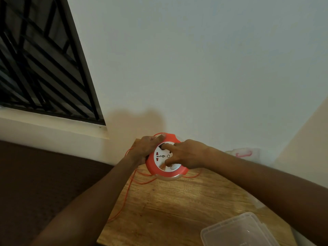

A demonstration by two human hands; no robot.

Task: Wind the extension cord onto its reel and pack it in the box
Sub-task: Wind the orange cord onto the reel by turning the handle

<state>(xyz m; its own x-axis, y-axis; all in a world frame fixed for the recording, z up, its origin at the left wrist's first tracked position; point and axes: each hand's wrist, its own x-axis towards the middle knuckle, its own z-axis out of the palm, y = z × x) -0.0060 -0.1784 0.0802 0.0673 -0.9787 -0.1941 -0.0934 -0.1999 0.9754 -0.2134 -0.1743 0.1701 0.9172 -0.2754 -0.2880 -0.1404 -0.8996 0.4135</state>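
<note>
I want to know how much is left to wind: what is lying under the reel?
Loose orange cord loops on the wooden table below the reel and trails off the left edge. What lies directly beneath is covered.

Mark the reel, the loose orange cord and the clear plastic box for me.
reel (160,157): head view, white socket face inside the red rim.
orange cord (124,201): head view, loose strand hanging past the table's left edge.
clear plastic box (236,231): head view, translucent lid surface.

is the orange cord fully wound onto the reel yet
No, the thin orange cord trails loose across the wooden table and over its left edge, beside the round orange-and-white reel.
</note>
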